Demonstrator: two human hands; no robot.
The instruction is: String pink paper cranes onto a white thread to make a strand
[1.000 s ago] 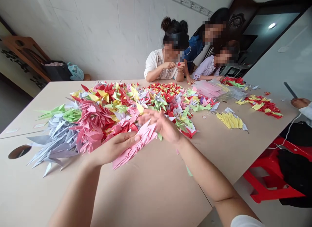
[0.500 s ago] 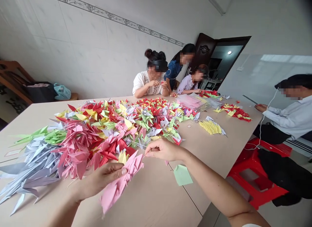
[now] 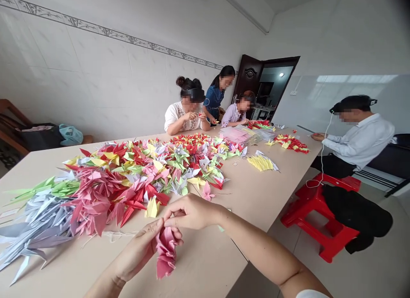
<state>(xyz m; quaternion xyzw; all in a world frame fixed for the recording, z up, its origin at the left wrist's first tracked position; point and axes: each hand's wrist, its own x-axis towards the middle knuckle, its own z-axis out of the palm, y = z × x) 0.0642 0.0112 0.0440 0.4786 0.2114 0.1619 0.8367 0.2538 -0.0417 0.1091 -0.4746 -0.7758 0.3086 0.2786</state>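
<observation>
In the head view, the pink bundle of folded paper (image 3: 165, 257) hangs above the smooth beige desk (image 3: 205, 259). The left hand (image 3: 137, 249) pinches its upper end; the right hand (image 3: 194, 212) pinches there too (what exactly, I cannot tell). It should be light, easily creased, best held at this end. Since the earlier frame, the hands came together and the bundle turned steeper.

No lettering, brand, number or sign can be read. The small card (image 3: 9, 213) left of the folded-paper pile (image 3: 96, 195) and the tiny slip (image 3: 235, 164) to its right bear nothing legible.
</observation>
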